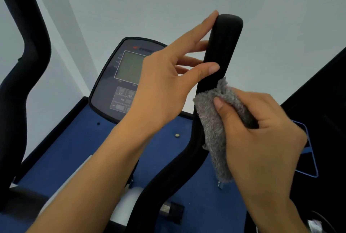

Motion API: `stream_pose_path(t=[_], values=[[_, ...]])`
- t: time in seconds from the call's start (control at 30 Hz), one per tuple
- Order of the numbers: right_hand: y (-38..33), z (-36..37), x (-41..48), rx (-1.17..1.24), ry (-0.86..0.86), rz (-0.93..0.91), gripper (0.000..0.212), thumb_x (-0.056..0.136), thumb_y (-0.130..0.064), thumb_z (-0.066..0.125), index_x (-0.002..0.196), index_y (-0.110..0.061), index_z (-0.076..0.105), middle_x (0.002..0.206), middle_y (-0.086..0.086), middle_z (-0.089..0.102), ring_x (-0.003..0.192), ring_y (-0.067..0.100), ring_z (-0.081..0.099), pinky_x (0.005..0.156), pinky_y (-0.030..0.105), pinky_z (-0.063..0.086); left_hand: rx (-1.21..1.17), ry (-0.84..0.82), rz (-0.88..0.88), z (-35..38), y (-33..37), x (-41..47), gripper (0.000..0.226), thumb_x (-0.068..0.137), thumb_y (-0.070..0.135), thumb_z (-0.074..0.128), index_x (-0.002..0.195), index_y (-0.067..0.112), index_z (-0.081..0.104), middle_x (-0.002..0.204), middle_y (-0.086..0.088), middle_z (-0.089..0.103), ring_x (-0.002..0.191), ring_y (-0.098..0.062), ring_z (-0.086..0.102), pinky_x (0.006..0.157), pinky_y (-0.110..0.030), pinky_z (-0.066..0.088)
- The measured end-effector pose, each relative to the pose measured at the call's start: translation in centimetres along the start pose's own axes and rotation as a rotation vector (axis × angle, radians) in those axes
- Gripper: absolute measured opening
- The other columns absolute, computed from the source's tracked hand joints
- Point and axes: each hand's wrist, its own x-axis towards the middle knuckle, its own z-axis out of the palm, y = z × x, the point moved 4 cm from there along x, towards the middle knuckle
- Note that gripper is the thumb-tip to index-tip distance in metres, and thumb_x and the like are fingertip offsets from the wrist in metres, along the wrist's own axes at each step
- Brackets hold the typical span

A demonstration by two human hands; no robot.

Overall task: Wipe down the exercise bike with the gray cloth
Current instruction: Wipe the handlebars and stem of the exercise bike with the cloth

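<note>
The exercise bike's right handlebar (225, 42) is a black padded bar rising in the middle of the view. My left hand (168, 79) rests against its upper part, thumb in front and fingers reaching behind, loosely wrapped. Just below, my right hand (262, 129) presses the fluffy gray cloth (213, 126) around the bar, thumb on top of the cloth. The cloth hangs down along the bar's right side. The bike's console (121, 81) with a dull green screen and buttons sits behind my left hand.
The left handlebar (24, 49) curves up at the far left. A blue mat (78, 148) lies on the floor below, with a black edge. A dark frame (322, 101) stands at the right. White walls are behind.
</note>
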Motion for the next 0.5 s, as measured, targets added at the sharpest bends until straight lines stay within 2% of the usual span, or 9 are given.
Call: stream_pose_path(t=[0.17, 0.23, 0.33, 0.43, 0.5], values=[[-0.5, 1.2, -0.5, -0.095, 0.014, -0.102, 0.017, 0.078, -0.002, 0.071, 0.094, -0.006, 0.071, 0.089, 0.005, 0.068, 0.079, 0.006, 0.060, 0.078, 0.009, 0.044, 0.001, 0.019, 0.023, 0.0, -0.3, 0.1, 0.065, 0.083, 0.009, 0.066, 0.137, 0.027, 0.035, 0.099, 0.024, 0.060, 0.081, 0.003, 0.065, 0.076, -0.015, 0.052], [-0.4, 1.1, -1.1, -0.127, -0.023, -0.117, 0.020, 0.077, -0.003, 0.070, 0.097, -0.007, 0.071, 0.094, 0.006, 0.070, 0.082, 0.014, 0.065, 0.083, 0.012, 0.043, 0.004, 0.021, 0.036, 0.1, -0.3, 0.1, 0.063, 0.083, 0.009, 0.066, 0.137, 0.022, 0.037, 0.100, 0.023, 0.060, 0.080, 0.004, 0.065, 0.074, -0.011, 0.050], [-0.4, 0.7, -1.5, -0.120, -0.081, -0.115, 0.022, 0.076, -0.010, 0.068, 0.098, -0.010, 0.071, 0.096, 0.005, 0.071, 0.084, 0.013, 0.065, 0.086, 0.013, 0.042, -0.007, 0.015, 0.035, 0.1, -0.3, 0.1, 0.063, 0.084, 0.009, 0.066, 0.138, 0.020, 0.036, 0.100, 0.024, 0.059, 0.080, 0.003, 0.065, 0.073, -0.010, 0.049], [0.1, 0.4, -1.1, -0.008, -0.168, 0.011, 0.022, 0.078, -0.013, 0.071, 0.098, -0.018, 0.071, 0.094, -0.007, 0.069, 0.084, 0.002, 0.062, 0.083, 0.010, 0.044, -0.033, -0.007, 0.014, 0.2, -0.4, 0.0, 0.064, 0.086, 0.011, 0.064, 0.138, 0.027, 0.031, 0.106, 0.019, 0.061, 0.085, -0.001, 0.066, 0.078, -0.016, 0.051], [0.6, -0.1, -1.1, 0.119, -0.187, 0.151, 0.023, 0.076, -0.022, 0.071, 0.099, -0.026, 0.070, 0.092, -0.017, 0.066, 0.086, -0.003, 0.061, 0.079, 0.007, 0.046, -0.082, -0.022, -0.021, 0.3, -0.8, -0.4, 0.066, 0.085, 0.008, 0.064, 0.137, 0.030, 0.029, 0.110, 0.008, 0.064, 0.089, -0.006, 0.067, 0.083, -0.023, 0.053]])
